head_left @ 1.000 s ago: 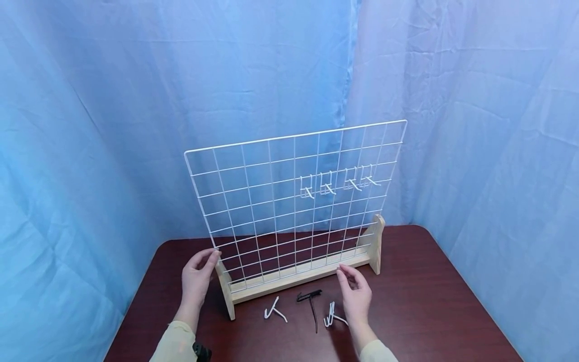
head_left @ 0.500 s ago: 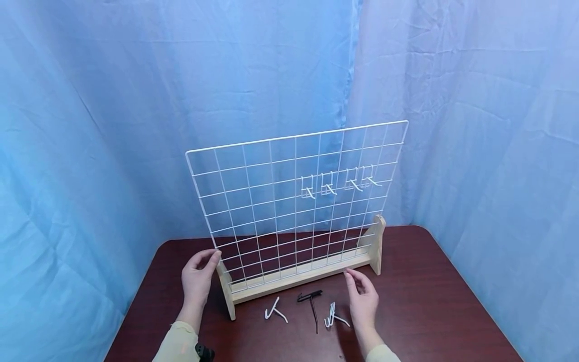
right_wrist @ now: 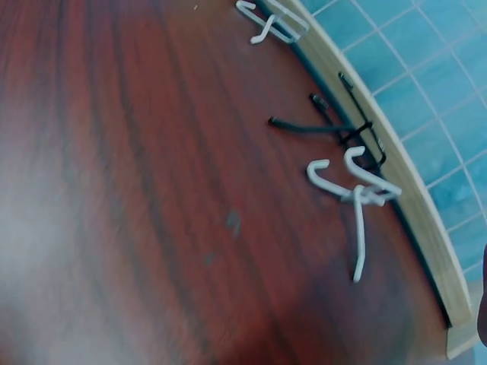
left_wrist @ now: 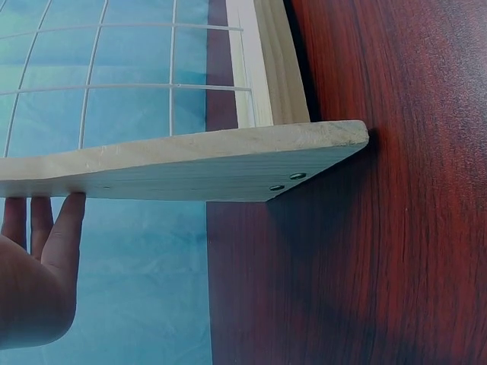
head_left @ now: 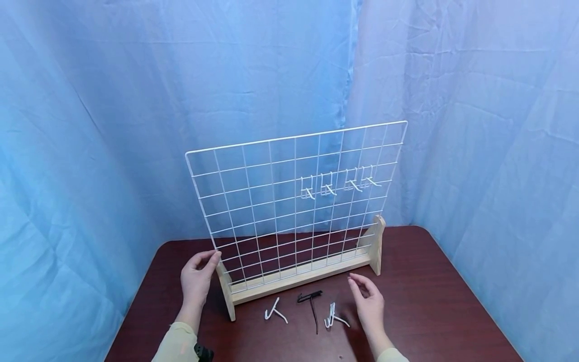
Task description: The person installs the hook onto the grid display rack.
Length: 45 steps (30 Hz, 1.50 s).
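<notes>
A white wire grid rack stands on a wooden base, with several white hooks hanging on its right half. My left hand pinches its left edge at the top of the wooden side piece; in the left wrist view, fingertips touch that piece's outer face. Over the table, right of the loose hooks, my right hand holds nothing, its thumb and forefinger slightly apart. Between the hands lie a white hook, a black hook and another white hook.
The dark red wooden table has rounded far corners. Blue curtains surround it at the back and sides. The rack's right wooden side piece stands beyond my right hand.
My right hand has drawn away from the rack's base, moving right and slightly toward me. My left hand keeps its place on the rack's edge. The loose hooks lie where they were.
</notes>
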Each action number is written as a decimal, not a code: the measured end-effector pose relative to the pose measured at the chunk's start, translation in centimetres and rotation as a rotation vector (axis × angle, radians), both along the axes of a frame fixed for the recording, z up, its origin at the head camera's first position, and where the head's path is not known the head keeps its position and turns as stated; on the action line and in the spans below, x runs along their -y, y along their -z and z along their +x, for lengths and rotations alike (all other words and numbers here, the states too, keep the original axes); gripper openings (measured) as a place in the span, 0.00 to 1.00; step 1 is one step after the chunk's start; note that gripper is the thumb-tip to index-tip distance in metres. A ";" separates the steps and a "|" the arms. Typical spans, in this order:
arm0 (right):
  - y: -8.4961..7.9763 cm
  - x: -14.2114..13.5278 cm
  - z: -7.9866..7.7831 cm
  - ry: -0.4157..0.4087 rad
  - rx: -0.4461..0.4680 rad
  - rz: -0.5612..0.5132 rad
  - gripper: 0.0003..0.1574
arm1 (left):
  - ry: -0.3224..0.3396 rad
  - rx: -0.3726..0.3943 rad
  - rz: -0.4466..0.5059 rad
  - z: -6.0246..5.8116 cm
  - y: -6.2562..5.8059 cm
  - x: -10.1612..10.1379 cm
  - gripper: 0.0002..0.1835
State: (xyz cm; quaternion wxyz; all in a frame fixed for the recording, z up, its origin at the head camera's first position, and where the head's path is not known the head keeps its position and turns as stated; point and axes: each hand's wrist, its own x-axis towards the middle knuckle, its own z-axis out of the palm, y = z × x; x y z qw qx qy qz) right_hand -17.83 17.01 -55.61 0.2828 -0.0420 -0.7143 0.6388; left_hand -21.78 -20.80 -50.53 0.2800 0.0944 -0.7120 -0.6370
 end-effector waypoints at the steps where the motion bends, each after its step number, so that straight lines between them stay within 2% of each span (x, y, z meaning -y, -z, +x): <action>1: 0.2 -0.1 0.0 -0.011 0.009 0.008 0.10 | 0.002 0.006 0.001 0.0 0.0 0.0 0.12; 3: 1.0 -0.5 0.0 -0.031 0.025 0.021 0.11 | 0.005 0.013 0.004 0.0 0.0 0.0 0.12; 10: 5.2 -1.8 -0.7 -0.098 0.074 0.091 0.13 | 0.010 0.003 0.010 0.0 0.0 0.0 0.12; 14: 6.3 -2.1 -0.5 -0.111 0.087 0.170 0.15 | 0.008 0.012 0.006 0.0 0.1 0.0 0.12; 17: 6.8 -2.3 -0.2 -0.114 0.089 0.232 0.17 | 0.005 0.014 0.003 0.0 0.1 0.0 0.12; 25: 7.5 -2.7 0.6 -0.141 0.014 0.375 0.22 | 0.000 0.012 0.013 0.0 0.1 0.0 0.12; 33: 8.1 -3.3 1.0 -0.141 0.030 0.506 0.27 | 0.010 0.032 0.015 0.0 0.2 0.0 0.13; 45: 9.2 -3.8 1.3 -0.187 -0.090 0.639 0.32 | 0.014 0.035 0.005 -0.1 0.2 0.2 0.13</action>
